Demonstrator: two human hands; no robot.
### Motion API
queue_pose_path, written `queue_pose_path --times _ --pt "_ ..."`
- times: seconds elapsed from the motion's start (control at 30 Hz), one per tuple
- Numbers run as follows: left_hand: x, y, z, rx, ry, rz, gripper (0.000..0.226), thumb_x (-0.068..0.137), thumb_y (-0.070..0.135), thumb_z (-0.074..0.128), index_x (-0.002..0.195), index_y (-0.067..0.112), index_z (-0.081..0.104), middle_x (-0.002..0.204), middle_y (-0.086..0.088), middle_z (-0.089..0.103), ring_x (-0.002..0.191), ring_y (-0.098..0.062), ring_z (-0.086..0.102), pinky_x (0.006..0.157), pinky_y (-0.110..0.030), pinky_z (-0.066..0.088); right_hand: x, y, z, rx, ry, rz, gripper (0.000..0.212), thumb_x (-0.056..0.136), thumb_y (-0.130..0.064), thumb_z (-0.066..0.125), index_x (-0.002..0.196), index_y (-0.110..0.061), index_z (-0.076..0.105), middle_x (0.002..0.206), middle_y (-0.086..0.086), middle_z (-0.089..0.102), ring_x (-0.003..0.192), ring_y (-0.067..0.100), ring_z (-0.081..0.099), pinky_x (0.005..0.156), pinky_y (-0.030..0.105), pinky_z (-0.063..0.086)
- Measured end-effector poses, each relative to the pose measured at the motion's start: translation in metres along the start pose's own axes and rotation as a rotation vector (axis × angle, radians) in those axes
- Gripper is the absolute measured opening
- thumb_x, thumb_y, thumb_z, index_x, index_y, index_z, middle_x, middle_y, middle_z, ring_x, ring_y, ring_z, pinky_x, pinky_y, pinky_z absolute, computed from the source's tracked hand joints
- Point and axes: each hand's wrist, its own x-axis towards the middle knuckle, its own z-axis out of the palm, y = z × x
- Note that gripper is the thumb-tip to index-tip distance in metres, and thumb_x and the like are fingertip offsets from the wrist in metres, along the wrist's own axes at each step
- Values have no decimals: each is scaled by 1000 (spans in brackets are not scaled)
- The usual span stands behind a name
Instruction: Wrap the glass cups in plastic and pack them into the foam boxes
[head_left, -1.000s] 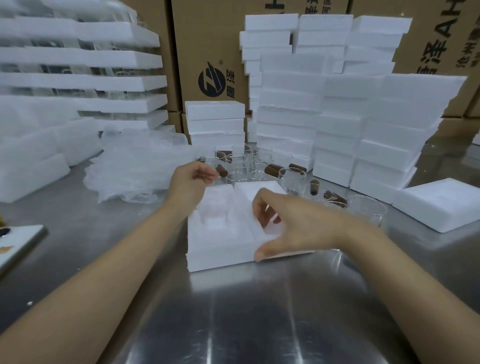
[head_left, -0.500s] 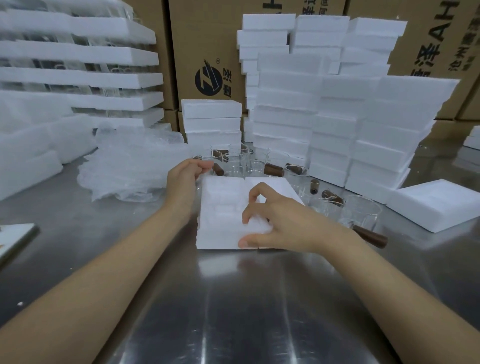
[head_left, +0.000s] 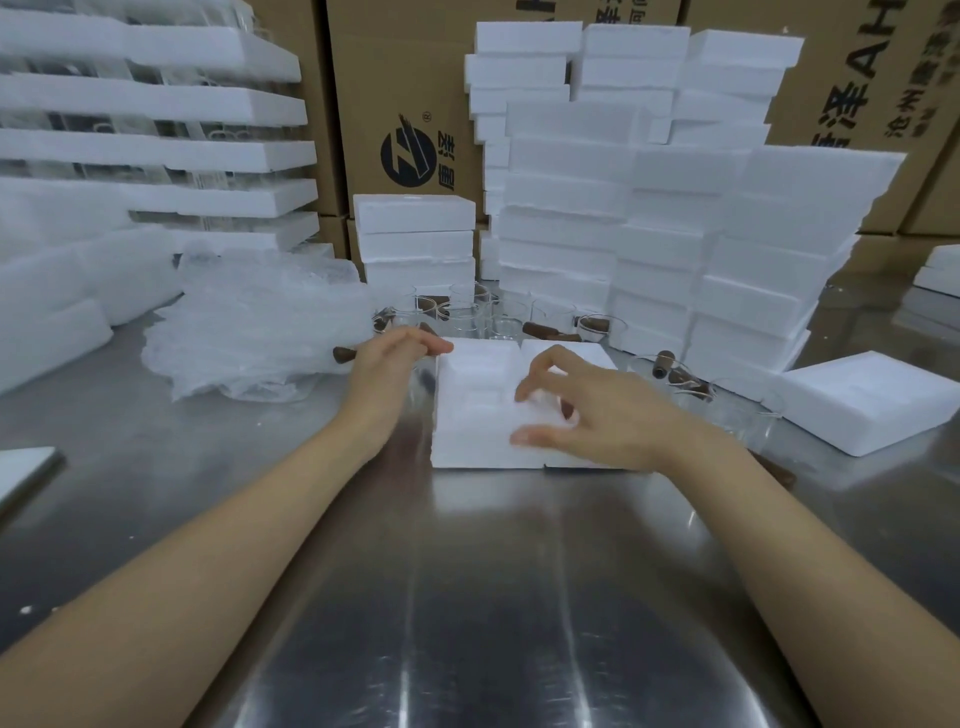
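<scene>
- Head view: an open foam box lies flat on the steel tabletop between the two hands, hollow side up. I judge it is set there so that a wrapped cup can drop straight into the moulded hollow.
- The left hand reaches in from the side. Its fingers are nearly straight and close together, with the tips touching the box's far left corner. Nothing shows them curled round anything, so it looks like a steadying touch that keeps the light foam from sliding.
- The right hand hovers low over the right half of the box. Its fingers are spread apart and bent like a claw, and the thumb lies along the near top edge. The tips touch or nearly touch the foam, and the hand holds nothing. I cannot tell how hard it presses.
- The glass cups, with brown handles, stand bare just beyond the left fingertips, behind the box. None is wrapped or packed yet.
- The heap of plastic lies left of the left fingers, within easy reach.
- Stacks of foam boxes rise beyond the right fingers, with cardboard cartons behind them.
- One loose foam slab sits well to the right.
</scene>
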Motion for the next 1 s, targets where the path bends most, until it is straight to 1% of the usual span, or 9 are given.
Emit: queue_pose_path --times 0.07,0.13,0.17,0.23,0.33,0.47,0.63,0.83,1.0 --pt "-1 1 3 80 57 14 38 88 4 43 69 20 71 68 19 67 64 11 55 63 -3 40 0 3 -8 10 229 62 46 88 -69 30 114 -39 51 123 -19 43 78 7 53 71 31 39" --pt "-4 3 1 239 123 130 35 87 5 44 67 23 66 63 20 62 60 8 51 56 -6 38 0 13 -17 -101 474 236 27 97 -40 42 109 -24 58 114 -5 53 81 18 54 70 33 41" --pt "-5 3 -3 373 133 240 32 87 4 46 67 24 63 63 21 60 65 5 51 62 -9 38 0 20 -21 -202 492 361 23 95 -29 45 106 -17 60 110 2 57 87 25 56 73 36 43" --pt "-3 2 -12 660 108 447 31 84 0 50 70 26 59 70 19 55 78 -4 49 75 -21 36 -3 33 -25 -324 332 582 21 89 -20 47 102 -11 61 104 9 61 97 33 54 83 38 40" --pt "-3 -1 -15 651 113 463 32 83 -2 49 71 26 60 74 18 55 82 -4 47 76 -23 36 -6 37 -25 -245 186 703 21 82 -16 46 99 -13 58 100 9 63 99 31 51 83 37 32" --pt "-5 -3 -8 556 110 381 35 83 -2 46 70 26 63 78 21 59 83 -1 50 66 -5 33 -5 34 -25 -157 192 712 24 79 -16 48 101 -19 60 101 4 64 96 26 53 84 36 30" --pt "-6 0 -3 448 144 245 43 84 -2 45 63 32 61 76 20 64 72 1 52 60 -7 34 -3 31 -19 -137 222 687 33 77 -10 53 107 -22 61 108 4 65 106 26 55 102 38 33" --pt "-16 17 3 275 189 209 39 85 -3 44 64 25 62 60 27 59 58 7 50 53 -7 34 -6 21 -25 -95 468 623 37 82 -7 48 110 -22 66 102 13 66 102 35 55 88 37 38" --pt "-30 36 16 233 145 258 33 88 -1 45 73 22 63 81 10 67 72 -9 55 65 -19 42 -3 11 -32 -61 745 333 33 87 -3 52 112 -18 67 93 4 69 101 27 53 88 34 35"
